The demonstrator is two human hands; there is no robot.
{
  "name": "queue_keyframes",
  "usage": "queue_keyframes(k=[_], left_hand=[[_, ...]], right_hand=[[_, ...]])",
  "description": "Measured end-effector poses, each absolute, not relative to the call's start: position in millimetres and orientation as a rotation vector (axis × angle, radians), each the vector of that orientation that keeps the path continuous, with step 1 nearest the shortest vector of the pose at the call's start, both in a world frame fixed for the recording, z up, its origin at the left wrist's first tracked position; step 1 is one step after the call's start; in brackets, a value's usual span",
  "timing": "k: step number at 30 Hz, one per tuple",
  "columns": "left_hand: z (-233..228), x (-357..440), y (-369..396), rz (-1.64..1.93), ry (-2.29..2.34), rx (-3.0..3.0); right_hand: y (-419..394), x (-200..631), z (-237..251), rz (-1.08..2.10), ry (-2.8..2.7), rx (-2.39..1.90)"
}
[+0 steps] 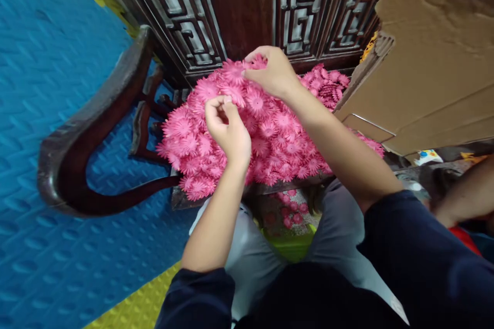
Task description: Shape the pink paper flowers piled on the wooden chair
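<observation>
- Nearest the camera, the person's dark sleeves and grey-clad knees framed the view; a few loose pink blossoms point(287, 213) lay on the floor between the legs, below the seat edge.
- The left hand point(227, 128) hovered over the near part of the heap, fingertips pinched together on what looked like a single pink flower piece point(225, 100), held just above the pile.
- The pile of pink fabric flowers point(270, 139) covered the seat of a dark carved wooden chair point(96, 128), spreading from the curved armrest on the left to the cardboard on the right.
- Further in, the right hand point(272, 73) reached to the back of the heap, thumb and fingers closed on petals at the top of the mound; whether it gripped one flower or several I could not tell.
- Judged from this, the step in hand was picking single flowers out of the heap, both hands working at once. The next move would call for lifting each piece free without dragging its neighbours, since the petals lay interlocked and some had already fallen.
- Beyond, the chair's fretwork back point(185, 25) rose behind the flowers; a cardboard box point(424, 61) leaned in at the right, and blue foam mat point(46, 87) covered the floor.
- Another person's arm point(463, 200) showed at the right edge.
</observation>
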State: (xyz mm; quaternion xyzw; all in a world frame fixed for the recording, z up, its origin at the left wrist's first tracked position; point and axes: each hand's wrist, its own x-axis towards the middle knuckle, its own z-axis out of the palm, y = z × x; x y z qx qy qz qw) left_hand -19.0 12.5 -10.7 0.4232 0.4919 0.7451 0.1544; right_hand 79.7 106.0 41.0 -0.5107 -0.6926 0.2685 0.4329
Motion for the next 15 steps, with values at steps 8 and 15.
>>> queue_keyframes(k=[8,15], left_hand=[[0,-12,5,2.071,1.348,1.205],[3,7,-16,1.876,1.270,1.315]], right_hand=[[3,103,38,0.595,-1.612,-1.032],[-17,118,16,0.647,-1.601,-0.975]])
